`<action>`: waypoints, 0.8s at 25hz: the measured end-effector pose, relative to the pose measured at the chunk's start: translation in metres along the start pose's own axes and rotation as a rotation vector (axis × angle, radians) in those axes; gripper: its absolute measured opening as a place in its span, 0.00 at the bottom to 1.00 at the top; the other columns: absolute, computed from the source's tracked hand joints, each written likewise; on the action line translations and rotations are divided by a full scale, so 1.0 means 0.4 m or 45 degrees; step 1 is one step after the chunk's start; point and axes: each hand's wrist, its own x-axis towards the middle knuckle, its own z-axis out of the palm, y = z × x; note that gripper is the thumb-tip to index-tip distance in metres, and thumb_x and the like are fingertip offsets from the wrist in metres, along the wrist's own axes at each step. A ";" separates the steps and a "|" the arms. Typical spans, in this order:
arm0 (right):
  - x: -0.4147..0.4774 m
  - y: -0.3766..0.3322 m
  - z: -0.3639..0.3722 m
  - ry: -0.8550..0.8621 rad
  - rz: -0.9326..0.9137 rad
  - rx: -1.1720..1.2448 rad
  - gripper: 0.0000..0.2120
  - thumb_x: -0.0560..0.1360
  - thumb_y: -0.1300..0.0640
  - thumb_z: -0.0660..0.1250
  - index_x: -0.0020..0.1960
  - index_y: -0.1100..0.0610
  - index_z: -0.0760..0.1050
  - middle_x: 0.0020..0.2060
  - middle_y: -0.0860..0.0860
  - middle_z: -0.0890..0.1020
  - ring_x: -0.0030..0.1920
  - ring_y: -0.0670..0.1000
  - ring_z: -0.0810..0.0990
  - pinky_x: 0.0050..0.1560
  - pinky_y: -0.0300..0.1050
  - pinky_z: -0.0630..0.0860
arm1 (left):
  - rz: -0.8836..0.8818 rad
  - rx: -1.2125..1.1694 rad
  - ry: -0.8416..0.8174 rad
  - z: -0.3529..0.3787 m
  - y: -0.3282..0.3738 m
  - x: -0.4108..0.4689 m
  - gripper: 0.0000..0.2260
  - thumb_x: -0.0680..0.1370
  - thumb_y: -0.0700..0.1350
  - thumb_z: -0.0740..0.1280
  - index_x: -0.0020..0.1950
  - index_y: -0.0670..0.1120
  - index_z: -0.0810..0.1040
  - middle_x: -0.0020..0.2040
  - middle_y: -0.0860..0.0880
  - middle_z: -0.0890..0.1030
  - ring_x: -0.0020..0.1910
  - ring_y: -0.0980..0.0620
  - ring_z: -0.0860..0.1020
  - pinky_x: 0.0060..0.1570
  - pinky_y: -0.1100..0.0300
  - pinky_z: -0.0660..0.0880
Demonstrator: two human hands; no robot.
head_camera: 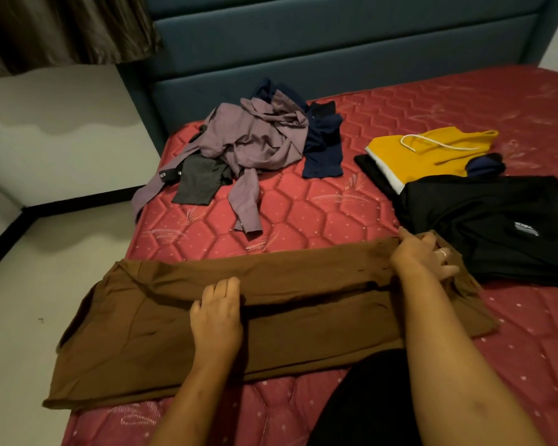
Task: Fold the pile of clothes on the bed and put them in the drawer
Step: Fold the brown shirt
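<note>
Mid-fold. Right hand [424,255] clutches end of brown trousers [271,320]. Left hand [218,312] on fold; pressing or gripping, I cannot tell. Folded stack [426,152] beyond right hand, unfolded pile [255,140] beyond left. Drawer unseen. I judge half remains.

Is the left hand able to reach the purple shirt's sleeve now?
Probably yes: only mattress lies between the left hand and the sleeve, though that hand now holds the brown garment.

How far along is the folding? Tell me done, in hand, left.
Done: the yellow garment and black garment lie folded aside. In hand: left hand and right hand hold the brown garment mid-fold. Left: the mauve shirt, navy garment and grey garment, unfolded; no drawer in view.
</note>
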 end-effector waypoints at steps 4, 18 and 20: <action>-0.050 -0.065 0.017 -0.081 -0.238 -0.133 0.25 0.79 0.58 0.57 0.74 0.43 0.62 0.75 0.51 0.58 0.74 0.59 0.54 0.71 0.61 0.53 | -0.179 -0.122 -0.018 -0.011 -0.017 -0.010 0.20 0.62 0.33 0.71 0.53 0.42 0.73 0.49 0.42 0.75 0.46 0.41 0.72 0.32 0.51 0.75; -0.345 -0.268 0.224 -1.010 -1.096 -0.252 0.22 0.76 0.56 0.66 0.68 0.55 0.65 0.56 0.55 0.79 0.41 0.51 0.80 0.42 0.46 0.78 | -0.489 -0.719 -0.021 0.028 -0.059 -0.029 0.26 0.69 0.33 0.71 0.66 0.42 0.73 0.61 0.45 0.73 0.60 0.45 0.70 0.61 0.59 0.66; -0.364 -0.277 0.241 -0.950 -1.087 -0.235 0.25 0.75 0.55 0.67 0.70 0.56 0.64 0.59 0.58 0.78 0.46 0.54 0.81 0.46 0.47 0.78 | -0.602 -0.856 0.093 0.025 -0.061 -0.029 0.25 0.68 0.29 0.69 0.65 0.39 0.73 0.58 0.44 0.73 0.56 0.48 0.73 0.57 0.63 0.68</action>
